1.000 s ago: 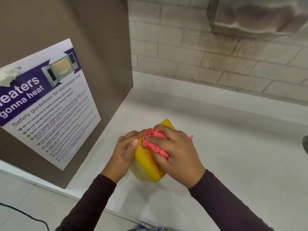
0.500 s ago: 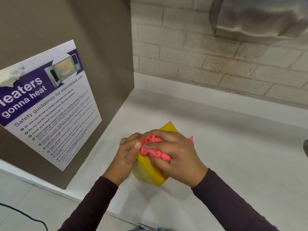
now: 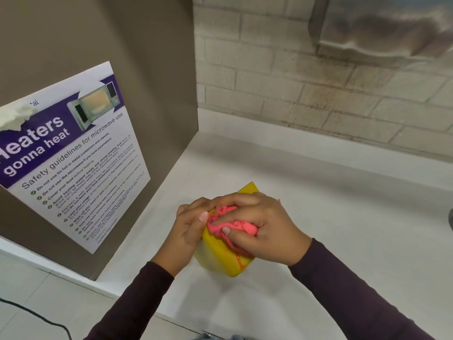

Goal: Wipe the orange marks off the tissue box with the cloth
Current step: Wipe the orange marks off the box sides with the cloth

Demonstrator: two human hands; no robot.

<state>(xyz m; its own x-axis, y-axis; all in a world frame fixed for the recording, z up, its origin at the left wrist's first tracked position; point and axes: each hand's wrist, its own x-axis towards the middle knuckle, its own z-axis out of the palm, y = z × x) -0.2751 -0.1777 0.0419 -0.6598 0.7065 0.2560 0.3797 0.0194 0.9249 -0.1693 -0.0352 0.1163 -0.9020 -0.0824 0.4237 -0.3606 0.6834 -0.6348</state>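
A yellow tissue box stands on the white counter, tilted with one corner pointing away from me. My left hand grips its left side and steadies it. My right hand presses a bunched pink cloth onto the top of the box. A thin orange mark shows along the box's near right edge, just below the cloth. Most of the box's top is hidden under my hands and the cloth.
A brown panel with a microwave safety poster stands close on the left. A brick wall runs along the back, with a metal fixture above. A dark object pokes in at the right edge. A black cable lies lower left.
My right hand with the cloth has slid across the box's top toward its near right edge. Less of the orange mark shows than a second ago. The left hand kept its grip.
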